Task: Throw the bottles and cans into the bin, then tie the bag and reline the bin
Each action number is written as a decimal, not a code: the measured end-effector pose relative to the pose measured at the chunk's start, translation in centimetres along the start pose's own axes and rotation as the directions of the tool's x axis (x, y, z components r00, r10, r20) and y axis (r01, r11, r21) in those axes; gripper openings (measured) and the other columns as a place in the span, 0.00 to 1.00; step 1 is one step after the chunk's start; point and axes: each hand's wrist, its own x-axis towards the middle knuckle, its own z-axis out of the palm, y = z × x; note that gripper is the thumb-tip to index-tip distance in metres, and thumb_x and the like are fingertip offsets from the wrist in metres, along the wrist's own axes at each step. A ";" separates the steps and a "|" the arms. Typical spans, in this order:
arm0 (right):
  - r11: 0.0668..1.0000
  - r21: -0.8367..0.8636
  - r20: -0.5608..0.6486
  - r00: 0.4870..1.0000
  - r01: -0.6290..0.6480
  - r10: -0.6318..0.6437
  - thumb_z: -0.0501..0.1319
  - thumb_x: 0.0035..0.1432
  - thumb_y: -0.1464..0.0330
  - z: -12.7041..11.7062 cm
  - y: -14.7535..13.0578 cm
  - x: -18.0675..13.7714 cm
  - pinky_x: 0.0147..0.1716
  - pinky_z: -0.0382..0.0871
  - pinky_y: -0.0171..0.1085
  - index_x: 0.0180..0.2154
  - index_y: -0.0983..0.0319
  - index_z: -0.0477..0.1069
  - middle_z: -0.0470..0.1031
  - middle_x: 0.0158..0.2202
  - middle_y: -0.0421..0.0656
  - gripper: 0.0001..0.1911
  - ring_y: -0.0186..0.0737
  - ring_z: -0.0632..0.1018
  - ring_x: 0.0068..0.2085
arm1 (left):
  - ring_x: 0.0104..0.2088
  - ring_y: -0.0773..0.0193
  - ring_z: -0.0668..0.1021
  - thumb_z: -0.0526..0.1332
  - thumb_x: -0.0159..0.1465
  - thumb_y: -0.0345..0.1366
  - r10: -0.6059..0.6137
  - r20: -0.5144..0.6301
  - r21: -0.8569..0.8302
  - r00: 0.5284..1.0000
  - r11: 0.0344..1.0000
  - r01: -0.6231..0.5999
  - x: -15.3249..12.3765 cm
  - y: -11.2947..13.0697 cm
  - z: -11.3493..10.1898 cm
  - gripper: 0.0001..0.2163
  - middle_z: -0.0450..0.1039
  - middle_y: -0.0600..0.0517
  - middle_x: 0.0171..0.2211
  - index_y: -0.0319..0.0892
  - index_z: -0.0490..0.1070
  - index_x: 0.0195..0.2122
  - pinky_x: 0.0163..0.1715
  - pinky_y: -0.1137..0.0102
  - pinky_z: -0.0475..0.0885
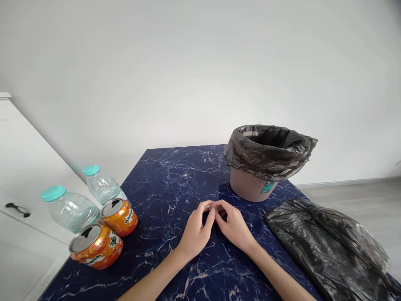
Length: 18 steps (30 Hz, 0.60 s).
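Observation:
My left hand [198, 225] and my right hand [232, 225] rest on the dark blue marbled table [175, 175], fingertips and thumbs meeting in the middle. Both hands have their fingers curled inward and closed, with no object visible in them. Some of the fingers are hidden beneath the hands. Beyond my right hand stands a pinkish-grey trash bin [247, 184], its rim covered by a black garbage bag [266, 156]. A loose black plastic bag [328, 246] lies crumpled to the right of my right forearm.
Along the left table edge stand two orange soda cans, a nearer one [97, 246] and a farther one [120, 217], both with opened tops. Behind them are two clear bottles with teal caps, one nearer [72, 209] and one farther [102, 184]. A white cabinet [25, 167] stands left.

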 end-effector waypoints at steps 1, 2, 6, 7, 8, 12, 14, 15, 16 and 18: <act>1.000 -0.001 -0.001 1.000 0.001 -0.001 0.58 0.70 0.66 0.0 0.0 0.0 0.43 0.77 0.43 0.43 0.56 0.76 0.84 0.43 0.45 0.08 0.47 0.84 0.42 | 0.64 0.49 0.79 0.55 0.79 0.51 0.002 -0.002 0.001 1.000 1.000 -0.002 0.0 0.0 0.0 0.16 0.79 0.47 0.62 0.53 0.71 0.61 0.68 0.49 0.72; 1.000 -0.001 -0.001 1.000 0.002 -0.002 0.58 0.70 0.66 0.0 0.0 0.0 0.43 0.77 0.43 0.43 0.56 0.76 0.84 0.43 0.45 0.08 0.47 0.84 0.42 | 0.63 0.49 0.79 0.55 0.79 0.51 0.005 -0.004 0.001 1.000 1.000 -0.005 0.0 -0.1 0.0 0.16 0.79 0.47 0.62 0.53 0.71 0.61 0.68 0.49 0.72; 1.000 -0.003 -0.002 1.000 0.005 -0.005 0.58 0.69 0.67 0.0 0.1 0.0 0.43 0.77 0.43 0.43 0.56 0.76 0.85 0.43 0.45 0.07 0.47 0.85 0.42 | 0.63 0.49 0.79 0.55 0.78 0.51 0.011 -0.006 -0.003 1.000 1.000 -0.011 0.0 -0.1 0.1 0.16 0.79 0.47 0.61 0.53 0.71 0.61 0.68 0.49 0.72; 1.000 -0.004 -0.002 1.000 0.005 -0.005 0.58 0.69 0.67 0.0 0.1 0.0 0.43 0.77 0.43 0.43 0.56 0.76 0.85 0.43 0.45 0.07 0.47 0.85 0.42 | 0.63 0.49 0.79 0.55 0.78 0.51 0.011 -0.006 -0.003 1.000 1.000 -0.011 0.0 -0.2 0.1 0.16 0.79 0.46 0.62 0.52 0.71 0.61 0.68 0.50 0.72; 1.000 -0.005 -0.002 1.000 0.005 -0.005 0.58 0.69 0.67 0.0 0.1 0.0 0.43 0.77 0.43 0.43 0.56 0.76 0.85 0.43 0.45 0.07 0.47 0.85 0.42 | 0.63 0.49 0.79 0.55 0.79 0.51 0.011 -0.006 -0.002 1.000 1.000 -0.011 0.0 -0.2 0.1 0.16 0.79 0.46 0.62 0.52 0.71 0.61 0.68 0.50 0.72; 1.000 -0.004 -0.003 1.000 -0.001 0.001 0.58 0.69 0.66 0.1 0.1 0.0 0.42 0.77 0.43 0.43 0.56 0.76 0.85 0.43 0.45 0.07 0.47 0.84 0.42 | 0.63 0.49 0.79 0.55 0.79 0.51 0.009 -0.005 0.004 1.000 1.000 -0.009 0.0 -0.2 0.1 0.17 0.79 0.46 0.62 0.52 0.71 0.61 0.68 0.50 0.72; 1.000 -0.002 -0.002 1.000 -0.003 0.003 0.58 0.69 0.66 0.1 0.2 0.0 0.42 0.76 0.43 0.43 0.56 0.76 0.84 0.43 0.44 0.07 0.47 0.84 0.42 | 0.64 0.49 0.79 0.55 0.79 0.51 0.010 -0.006 0.004 1.000 1.000 -0.010 0.0 -0.2 0.1 0.16 0.79 0.46 0.62 0.52 0.71 0.61 0.68 0.50 0.72; 1.000 0.000 0.000 1.000 -0.004 0.004 0.58 0.69 0.66 0.1 0.2 0.0 0.43 0.76 0.43 0.43 0.56 0.76 0.84 0.43 0.44 0.07 0.47 0.84 0.42 | 0.63 0.50 0.79 0.55 0.79 0.51 0.012 -0.006 0.004 1.000 1.000 -0.012 0.0 -0.1 0.1 0.16 0.79 0.46 0.62 0.52 0.71 0.61 0.68 0.50 0.72; 1.000 0.001 0.002 1.000 -0.004 0.004 0.58 0.69 0.66 0.1 0.2 0.0 0.43 0.76 0.43 0.43 0.56 0.76 0.84 0.43 0.44 0.07 0.47 0.84 0.42 | 0.63 0.50 0.79 0.55 0.79 0.51 0.013 -0.005 0.004 1.000 1.000 -0.013 0.0 -0.1 0.1 0.16 0.79 0.46 0.62 0.52 0.71 0.61 0.68 0.50 0.72; 1.000 0.003 0.006 1.000 -0.006 0.006 0.58 0.69 0.67 0.1 0.2 0.0 0.43 0.76 0.44 0.43 0.56 0.76 0.84 0.43 0.44 0.07 0.47 0.84 0.42 | 0.63 0.50 0.79 0.55 0.79 0.51 0.014 -0.004 0.003 1.000 1.000 -0.014 0.0 -0.1 0.1 0.16 0.79 0.46 0.61 0.52 0.71 0.61 0.68 0.50 0.72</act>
